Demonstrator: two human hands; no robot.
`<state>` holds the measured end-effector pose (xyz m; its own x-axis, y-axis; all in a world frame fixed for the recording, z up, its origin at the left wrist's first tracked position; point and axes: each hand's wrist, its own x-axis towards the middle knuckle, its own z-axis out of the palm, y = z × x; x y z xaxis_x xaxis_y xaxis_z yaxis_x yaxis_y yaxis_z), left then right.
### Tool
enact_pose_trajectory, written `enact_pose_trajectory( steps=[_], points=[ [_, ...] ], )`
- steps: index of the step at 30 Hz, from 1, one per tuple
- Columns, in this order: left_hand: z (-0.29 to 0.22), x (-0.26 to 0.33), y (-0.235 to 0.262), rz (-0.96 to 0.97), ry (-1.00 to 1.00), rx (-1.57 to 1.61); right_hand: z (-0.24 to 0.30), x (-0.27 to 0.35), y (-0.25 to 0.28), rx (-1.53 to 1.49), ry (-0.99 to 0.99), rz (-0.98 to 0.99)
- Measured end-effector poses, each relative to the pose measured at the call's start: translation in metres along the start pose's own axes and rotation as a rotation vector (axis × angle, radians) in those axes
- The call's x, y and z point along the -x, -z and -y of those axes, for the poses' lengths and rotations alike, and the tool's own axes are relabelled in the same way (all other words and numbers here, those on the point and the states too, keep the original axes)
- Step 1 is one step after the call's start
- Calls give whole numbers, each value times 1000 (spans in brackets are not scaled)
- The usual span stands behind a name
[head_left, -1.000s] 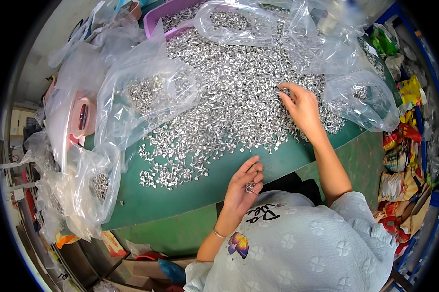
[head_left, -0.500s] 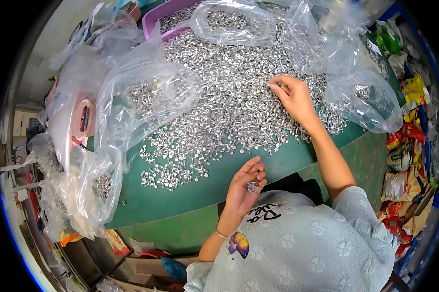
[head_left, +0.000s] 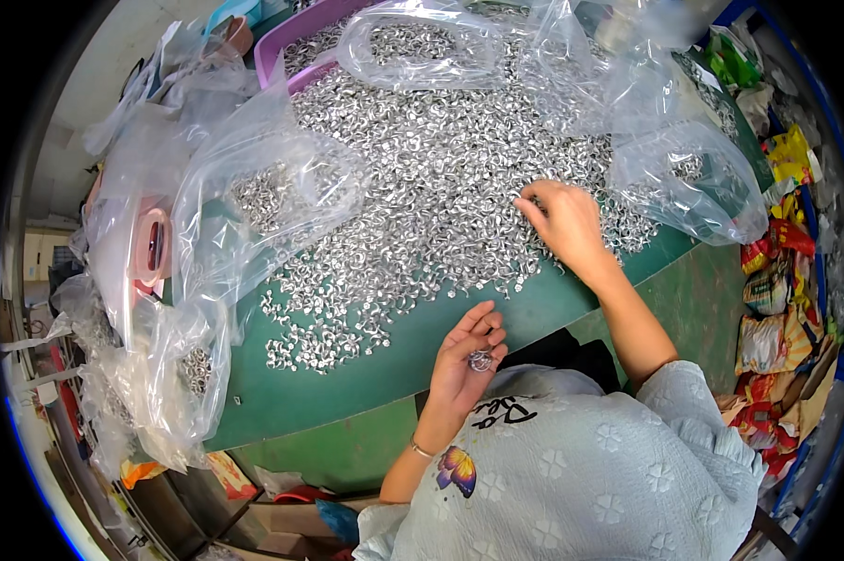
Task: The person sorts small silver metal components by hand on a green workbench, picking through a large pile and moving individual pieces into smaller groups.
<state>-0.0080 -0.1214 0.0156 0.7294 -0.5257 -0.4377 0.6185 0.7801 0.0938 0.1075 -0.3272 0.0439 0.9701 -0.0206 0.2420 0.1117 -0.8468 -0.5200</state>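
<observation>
Left hand (head_left: 456,361), lower centre, cups curved metal pieces (head_left: 480,360); slack grip could spill them. Right hand (head_left: 570,222), mid-right: fingers bent, pinch unclear.

You've got one view, the left head fisheye: sits above your shirt (head_left: 581,458), faces steeply down and forward over the counter (head_left: 399,360), near enough to frame left hand (head_left: 461,363) and right hand (head_left: 567,224) whole, wide enough to catch floor (head_left: 688,294) past the counter's bowed front edge.
</observation>
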Motion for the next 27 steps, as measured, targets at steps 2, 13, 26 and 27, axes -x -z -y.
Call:
enact_pose_trajectory(
  steps=[2, 13, 26, 27],
  points=[
    [0, 1, -1, -4, -3, -13, 3, -1, 0, -18, -23, 10],
    [4, -1, -7, -26, -1, -37, -17, 10, 32, -43, -98, -80],
    [13, -12, -55, -337, 18, -104, 11, 56, 40, -630, -28, 639],
    [13, -11, -42, -229, 52, -95, 8, 58, 37, -636, -17, 597]
  ],
)
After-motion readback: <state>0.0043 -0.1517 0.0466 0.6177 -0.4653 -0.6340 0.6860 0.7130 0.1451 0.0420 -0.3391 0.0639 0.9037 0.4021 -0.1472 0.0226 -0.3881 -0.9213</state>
